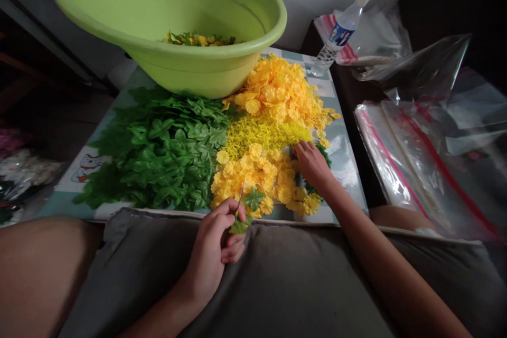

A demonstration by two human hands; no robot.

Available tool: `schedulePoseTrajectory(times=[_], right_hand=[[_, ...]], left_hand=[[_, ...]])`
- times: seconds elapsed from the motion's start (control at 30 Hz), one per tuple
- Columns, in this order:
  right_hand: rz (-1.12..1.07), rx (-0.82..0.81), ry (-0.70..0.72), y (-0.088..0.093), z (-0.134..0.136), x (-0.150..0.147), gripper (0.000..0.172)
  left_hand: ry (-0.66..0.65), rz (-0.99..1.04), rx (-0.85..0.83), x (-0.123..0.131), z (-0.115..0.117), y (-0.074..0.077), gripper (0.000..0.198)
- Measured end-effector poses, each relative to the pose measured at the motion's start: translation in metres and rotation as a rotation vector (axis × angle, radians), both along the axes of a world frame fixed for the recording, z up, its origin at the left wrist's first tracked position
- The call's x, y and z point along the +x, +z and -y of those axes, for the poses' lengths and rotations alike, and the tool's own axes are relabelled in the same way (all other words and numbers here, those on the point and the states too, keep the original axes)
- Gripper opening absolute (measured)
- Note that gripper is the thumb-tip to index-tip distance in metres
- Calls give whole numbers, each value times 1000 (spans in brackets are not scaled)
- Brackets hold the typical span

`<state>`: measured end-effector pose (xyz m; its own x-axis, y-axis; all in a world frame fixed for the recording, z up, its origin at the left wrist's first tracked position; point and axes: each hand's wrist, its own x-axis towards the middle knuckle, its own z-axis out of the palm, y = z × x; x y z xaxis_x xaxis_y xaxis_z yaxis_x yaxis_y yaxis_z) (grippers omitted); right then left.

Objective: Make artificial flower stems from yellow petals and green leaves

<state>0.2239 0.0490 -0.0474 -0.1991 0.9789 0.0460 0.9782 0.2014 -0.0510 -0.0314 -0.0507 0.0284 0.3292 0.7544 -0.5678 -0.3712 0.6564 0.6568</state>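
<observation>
My left hand [208, 256] clenches a green plastic leaf [252, 198], I cannot tell the grip of my right hand [312, 165] on yellow fabric flowers [277, 190], and few small pieces [200, 38] lie in the lime-green plastic basin [190, 74].

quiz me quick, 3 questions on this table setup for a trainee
1. What does the left hand hold? A) a pair of scissors B) a green artificial leaf on a thin stem C) a water bottle
2. True or false: the lime-green basin holds a mix of leaves and yellow flowers.
3. Fill in the blank: the right hand touches a heap of ____ flowers.

Key: 1 B; 2 true; 3 yellow
</observation>
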Motion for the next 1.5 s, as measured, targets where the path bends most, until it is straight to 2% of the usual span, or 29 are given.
schedulePoseTrajectory(times=[0.17,0.57,0.93,1.07,1.2,1.33,1.37,1.43,1.5], right_hand=[[-13,10,-5,-2,2,0,32],[-90,31,-101,-8,-1,-1,26],[-231,21,-153,-7,4,0,27],[-335,43,-164,-2,6,-3,31],[-543,74,-168,15,13,-10,25],[-826,0,-132,42,36,-29,14],[-938,-47,-127,50,43,-36,13],[-1361,-232,-162,64,57,-48,17],[-1652,-380,-200,75,67,-59,19]], left_hand=[[4,5,0,0,1,0,8],[-36,4,17,-1,1,0,9],[-49,9,10,0,0,-2,9],[-52,-7,12,-1,0,-3,9],[-83,-14,16,-1,1,-3,9],[-184,-53,52,0,3,-3,12],[-210,-68,64,0,4,-3,13],[-259,-96,94,2,5,-2,14],[-300,-124,129,3,7,-1,14]])
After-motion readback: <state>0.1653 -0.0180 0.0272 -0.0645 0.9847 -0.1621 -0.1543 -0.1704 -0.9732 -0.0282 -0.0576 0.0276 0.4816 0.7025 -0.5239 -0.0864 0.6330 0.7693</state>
